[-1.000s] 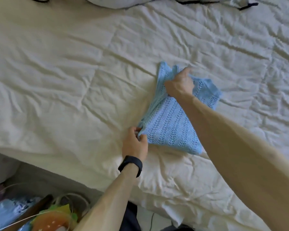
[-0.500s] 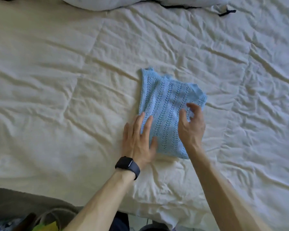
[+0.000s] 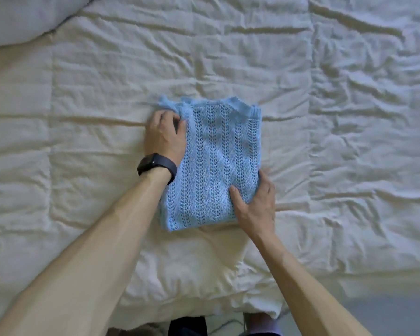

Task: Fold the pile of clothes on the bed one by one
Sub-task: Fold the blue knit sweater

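Observation:
A light blue openwork knit garment (image 3: pixel 218 161) lies folded into a neat rectangle in the middle of the cream quilted bed (image 3: pixel 83 117). My left hand (image 3: pixel 164 137), with a dark watch on its wrist, is at the garment's far left corner, where its curled fingers and thumb pinch a small bunch of fabric that sticks out. At the near right edge, my right hand (image 3: pixel 257 202) has its thumb pressed on top and its fingers wrapped round the side. No other clothes are in view.
A pale grey pillow or duvet (image 3: pixel 17 18) fills the far left corner. The bed's near edge runs along the bottom, with grey floor (image 3: pixel 393 311) at the lower right and dark items (image 3: pixel 187 326) just below the edge.
The garment went from half-folded and tilted to a squared rectangle. My left hand moved from the near corner up to the far left corner. My right hand came down to the near right edge.

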Tool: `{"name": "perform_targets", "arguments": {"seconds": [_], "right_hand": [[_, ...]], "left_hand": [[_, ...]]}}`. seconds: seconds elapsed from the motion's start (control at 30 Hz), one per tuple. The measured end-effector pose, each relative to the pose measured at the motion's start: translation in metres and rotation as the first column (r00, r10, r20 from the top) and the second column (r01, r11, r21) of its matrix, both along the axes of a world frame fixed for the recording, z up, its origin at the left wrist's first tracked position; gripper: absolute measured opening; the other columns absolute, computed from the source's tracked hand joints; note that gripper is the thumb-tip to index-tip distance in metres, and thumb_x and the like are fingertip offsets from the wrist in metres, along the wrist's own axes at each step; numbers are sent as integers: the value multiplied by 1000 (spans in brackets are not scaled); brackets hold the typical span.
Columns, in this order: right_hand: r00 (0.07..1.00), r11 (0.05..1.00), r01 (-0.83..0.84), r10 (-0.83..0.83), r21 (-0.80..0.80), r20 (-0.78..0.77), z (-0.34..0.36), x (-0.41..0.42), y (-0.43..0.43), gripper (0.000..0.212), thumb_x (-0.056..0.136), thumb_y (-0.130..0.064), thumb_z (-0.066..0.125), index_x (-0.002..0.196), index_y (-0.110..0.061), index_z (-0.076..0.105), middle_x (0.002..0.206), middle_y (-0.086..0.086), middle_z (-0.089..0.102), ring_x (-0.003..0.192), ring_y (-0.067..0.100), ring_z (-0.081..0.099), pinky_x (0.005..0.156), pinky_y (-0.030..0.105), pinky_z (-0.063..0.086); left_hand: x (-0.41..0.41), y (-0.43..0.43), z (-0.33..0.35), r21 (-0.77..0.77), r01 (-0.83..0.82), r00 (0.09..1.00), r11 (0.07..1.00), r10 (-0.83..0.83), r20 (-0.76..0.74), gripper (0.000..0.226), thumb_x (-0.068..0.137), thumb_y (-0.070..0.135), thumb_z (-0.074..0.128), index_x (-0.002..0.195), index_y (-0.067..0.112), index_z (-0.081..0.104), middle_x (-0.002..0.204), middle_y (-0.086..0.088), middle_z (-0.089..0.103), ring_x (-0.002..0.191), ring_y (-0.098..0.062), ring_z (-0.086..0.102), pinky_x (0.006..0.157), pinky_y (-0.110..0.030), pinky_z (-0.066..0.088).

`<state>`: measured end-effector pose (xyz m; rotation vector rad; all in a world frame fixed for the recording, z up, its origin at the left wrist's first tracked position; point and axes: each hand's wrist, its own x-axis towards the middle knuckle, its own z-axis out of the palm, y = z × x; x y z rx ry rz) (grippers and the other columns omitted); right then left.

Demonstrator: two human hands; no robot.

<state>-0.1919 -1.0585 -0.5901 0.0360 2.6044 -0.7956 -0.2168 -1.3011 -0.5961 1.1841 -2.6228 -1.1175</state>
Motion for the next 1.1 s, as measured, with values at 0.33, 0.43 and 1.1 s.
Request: {"name": "perform_targets", "arguments": {"seconds": [0.33, 0.43, 1.1], "right_hand": [[951, 983, 166, -138, -82, 276, 8, 5, 31, 61, 79, -58, 78, 128, -29, 56, 113, -9, 62, 109, 16, 60, 92, 36, 49], [961, 987, 143, -121, -68, 250, 14, -15, 23, 74, 73, -71, 70, 126, -21, 58, 115, -3, 62, 110, 20, 59, 99, 45, 49], [969, 952, 243, -247, -184, 0, -17, -156, -66, 33, 102, -45, 53, 123, -20, 55, 103, -3, 63, 102, 19, 61, 80, 23, 38]], "left_hand": [[-9, -1, -2, 65, -308, 943, 949, 295, 153, 13, 95, 27, 57, 99, 16, 61, 110, -6, 61, 104, -27, 55, 86, -28, 40], [-13, -3, -1, 142, -334, 940, 932, 319, 118, 4, 91, 24, 59, 95, 23, 56, 89, 8, 60, 85, -18, 54, 72, -17, 33], [-29, -15, -12, 118, -164, 981, 979, 175, -85, 40, 90, 41, 69, 117, 13, 59, 110, -1, 62, 99, -18, 60, 89, -32, 48]]}}
